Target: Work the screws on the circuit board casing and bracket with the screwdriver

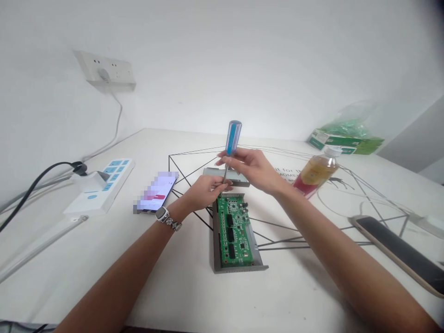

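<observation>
A screwdriver (233, 138) with a blue and clear handle stands nearly upright above the table. My right hand (258, 170) is closed around it, fingers at the base of the handle. Lower down, my left hand (204, 190) pinches near the tip of the shaft; its fingertips hide the tip and anything small there. Just below my hands, a green circuit board (237, 231) lies in an open grey metal case (216, 245). Behind my fingers is a flat grey metal piece (240, 177), partly covered by them.
To the left are a lit phone (156, 192) and a white power strip (113, 185) with plugged cables. A drink bottle (318, 171) stands right of my right hand. Farther right lie a dark phone-like slab (398, 249) and a green box (340, 141) against the wall.
</observation>
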`<state>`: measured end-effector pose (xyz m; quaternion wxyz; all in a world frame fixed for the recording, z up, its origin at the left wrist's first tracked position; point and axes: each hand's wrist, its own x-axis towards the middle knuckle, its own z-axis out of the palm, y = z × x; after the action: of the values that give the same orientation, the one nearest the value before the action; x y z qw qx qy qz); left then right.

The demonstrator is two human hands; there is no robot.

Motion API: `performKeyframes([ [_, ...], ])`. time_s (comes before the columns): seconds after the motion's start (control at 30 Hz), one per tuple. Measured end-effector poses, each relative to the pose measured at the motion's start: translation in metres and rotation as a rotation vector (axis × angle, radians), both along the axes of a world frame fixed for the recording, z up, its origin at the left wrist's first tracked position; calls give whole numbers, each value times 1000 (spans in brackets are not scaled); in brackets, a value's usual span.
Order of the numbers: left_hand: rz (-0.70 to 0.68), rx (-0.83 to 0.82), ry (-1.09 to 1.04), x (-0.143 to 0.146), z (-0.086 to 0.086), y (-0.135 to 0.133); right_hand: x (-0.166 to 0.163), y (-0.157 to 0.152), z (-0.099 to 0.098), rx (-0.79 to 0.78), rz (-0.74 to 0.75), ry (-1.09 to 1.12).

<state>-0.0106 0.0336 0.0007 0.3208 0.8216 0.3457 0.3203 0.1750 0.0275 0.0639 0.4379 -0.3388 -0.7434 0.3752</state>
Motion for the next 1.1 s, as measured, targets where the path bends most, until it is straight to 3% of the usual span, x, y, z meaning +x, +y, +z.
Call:
performKeyframes([
  [0.17, 23, 80, 52, -1, -5, 4, -5, 2, -6, 59, -184, 63],
  [0.37, 62, 345, 203, -17, -3, -10, 4, -11, 3, 20, -155, 234],
  [0.5, -151, 458, 325, -36, 8, -43, 36, -31, 13, 39, -270, 331],
  [0.63, -482, 505, 400, -41, 23, -56, 72, -44, -8, -128, -309, 442],
  [0.77, -573, 553, 563, -25, 31, -51, 99, -45, -37, -259, -339, 605],
  [0.87, -585, 629, 749, 6, 25, -65, 111, -43, -42, -298, -328, 650],
  [0.97, -439, 636, 853, 51, 9, -91, 117, -44, -39, -311, -346, 657],
  [1.1, 96, 455, 822, 102, -11, -98, 117, -46, -41, -287, -383, 613],
])
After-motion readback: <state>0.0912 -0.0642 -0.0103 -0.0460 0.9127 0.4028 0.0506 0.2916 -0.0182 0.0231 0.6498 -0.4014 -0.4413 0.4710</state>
